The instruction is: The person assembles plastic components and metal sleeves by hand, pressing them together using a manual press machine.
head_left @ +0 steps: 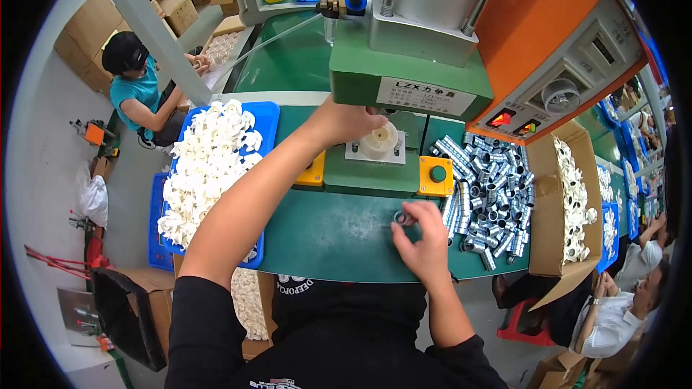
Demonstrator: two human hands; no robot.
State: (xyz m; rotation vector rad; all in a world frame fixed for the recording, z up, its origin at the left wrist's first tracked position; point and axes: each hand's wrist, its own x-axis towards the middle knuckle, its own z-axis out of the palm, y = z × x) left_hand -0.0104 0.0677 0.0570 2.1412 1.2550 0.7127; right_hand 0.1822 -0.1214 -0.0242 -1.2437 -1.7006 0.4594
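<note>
Under the green press head, my left hand reaches in with its fingers curled. Its fingertips are at the far rim of a white round plastic piece on the press base, and what they pinch, if anything, is partly hidden. Over the front of the green table my right hand is closed, holding a short metal sleeve between thumb and fingers. To its right lies a heap of shiny metal sleeves, some lined up in rows. A blue tray piled with white plastic parts lies left of my left forearm.
Yellow button boxes flank the press base, one with a green button. An orange control box rises at the right. A cardboard box of white parts stands beyond the sleeves. Other people sit at far left and right.
</note>
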